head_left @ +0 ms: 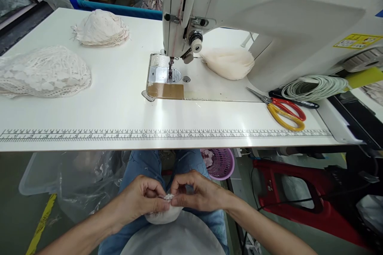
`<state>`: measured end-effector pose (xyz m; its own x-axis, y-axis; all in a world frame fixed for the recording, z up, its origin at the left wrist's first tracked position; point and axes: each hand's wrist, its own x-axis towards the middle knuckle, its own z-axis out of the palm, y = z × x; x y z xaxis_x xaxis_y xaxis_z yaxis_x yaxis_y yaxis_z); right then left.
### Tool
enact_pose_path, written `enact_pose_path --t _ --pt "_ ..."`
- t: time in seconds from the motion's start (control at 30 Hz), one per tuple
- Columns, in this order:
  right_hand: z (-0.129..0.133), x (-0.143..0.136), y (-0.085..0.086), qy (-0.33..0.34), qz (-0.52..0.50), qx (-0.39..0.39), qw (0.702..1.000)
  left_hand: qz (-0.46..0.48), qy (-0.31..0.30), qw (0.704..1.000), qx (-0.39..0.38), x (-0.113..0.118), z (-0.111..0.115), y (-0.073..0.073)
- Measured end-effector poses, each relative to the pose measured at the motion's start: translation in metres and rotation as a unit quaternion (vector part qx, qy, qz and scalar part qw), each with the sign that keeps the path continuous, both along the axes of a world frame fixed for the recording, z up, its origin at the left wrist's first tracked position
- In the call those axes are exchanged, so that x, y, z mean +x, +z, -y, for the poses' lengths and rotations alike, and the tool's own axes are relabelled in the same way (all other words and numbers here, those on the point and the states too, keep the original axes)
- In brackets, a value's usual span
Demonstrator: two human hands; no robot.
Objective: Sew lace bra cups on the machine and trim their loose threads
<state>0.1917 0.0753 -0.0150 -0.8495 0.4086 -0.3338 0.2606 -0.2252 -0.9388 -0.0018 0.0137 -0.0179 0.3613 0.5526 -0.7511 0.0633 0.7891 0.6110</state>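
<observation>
**Close Work, Held Low**

My left hand was closed in a pinch, thumb against forefinger, on one side of a small white edge. My right hand met it from the other side, thumb and fingers drawn together likewise, so only a short bit of white showed between them. What both had hold of was a pale, rounded fabric piece, its fuller part hanging beneath my thumbs, over my lap. Whether that top bit was a fold, a seam or lace I couldn't tell; my fingers covered most of it.

I'd say the step in hand was working or lining up that edge by touch. The next move called, I judged, for two firm, level pinches, so the edge wouldn't slip.

Around the piece were my jeans and grey top. A purple basket stood past my right knee. On the bench, a ruler strip ran along the near edge, with the sewing machine beyond it. To the left lay a lace stack and, behind that, a plainer white stack; right of the needle area, a sheer cream stack. Scissors lay farther right, near a coil of cord.
</observation>
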Motion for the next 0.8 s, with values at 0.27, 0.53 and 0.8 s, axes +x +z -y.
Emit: enact_pose_path --t 0.27,0.53,0.8 --pt "0.003 0.003 -0.003 -0.004 0.004 0.013 1.000 -0.009 -0.024 0.999 0.027 0.001 -0.004 0.005" --pt "0.012 0.005 0.002 -0.038 0.051 0.174 0.983 -0.019 -0.004 0.999 0.039 0.007 -0.003 0.008" --pt "0.014 0.008 0.006 -0.068 0.046 0.241 0.967 -0.023 0.008 0.999 0.045 0.008 -0.007 0.007"
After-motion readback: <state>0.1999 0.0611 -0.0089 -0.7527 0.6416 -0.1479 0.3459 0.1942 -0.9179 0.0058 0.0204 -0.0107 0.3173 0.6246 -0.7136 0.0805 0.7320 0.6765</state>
